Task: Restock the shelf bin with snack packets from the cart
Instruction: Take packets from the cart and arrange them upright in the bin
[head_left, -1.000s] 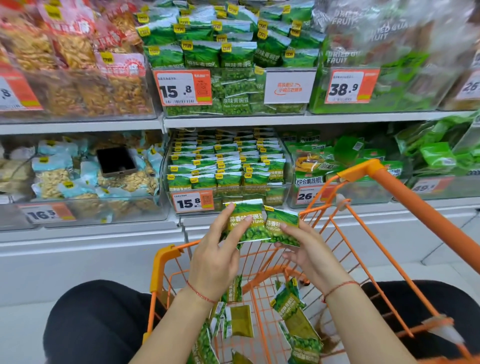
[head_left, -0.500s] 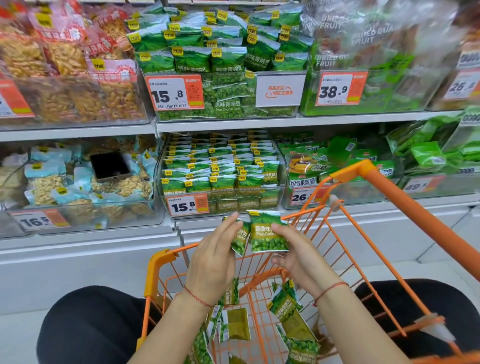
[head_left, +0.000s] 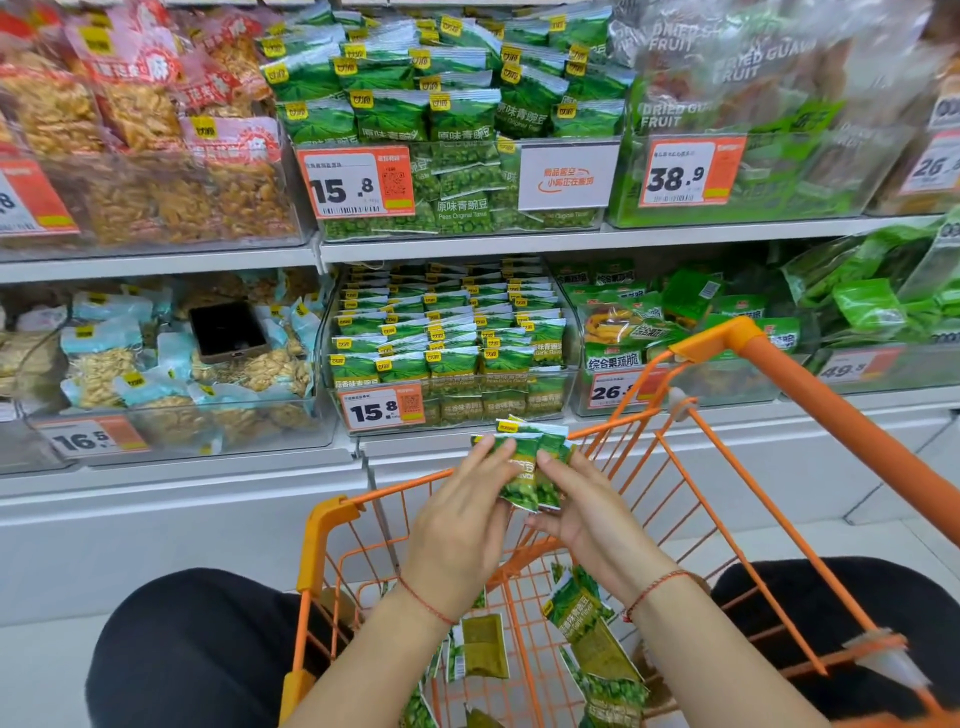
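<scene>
Above the orange cart (head_left: 332, 519), both hands squeeze a small stack of green pea snack packets (head_left: 524, 467) together. My left hand (head_left: 460, 525) grips the stack from the left, and my right hand (head_left: 582, 514) grips it from the right and below. The clear shelf bin (head_left: 566, 387) with the 15.8 price tag, straight ahead on the lower shelf, holds rows of the same green packets. More green packets (head_left: 597, 644) lie loose on the cart's floor.
A dark phone (head_left: 226, 330) lies on the nut packets in the bin to the left. The cart's orange handle (head_left: 852, 431) runs up on the right. Other full bins fill the upper shelf and both sides. My dark-clothed knees flank the cart.
The two packets that my hands held side by side have been pushed together into one overlapping stack, and my hands have closed in on each other.
</scene>
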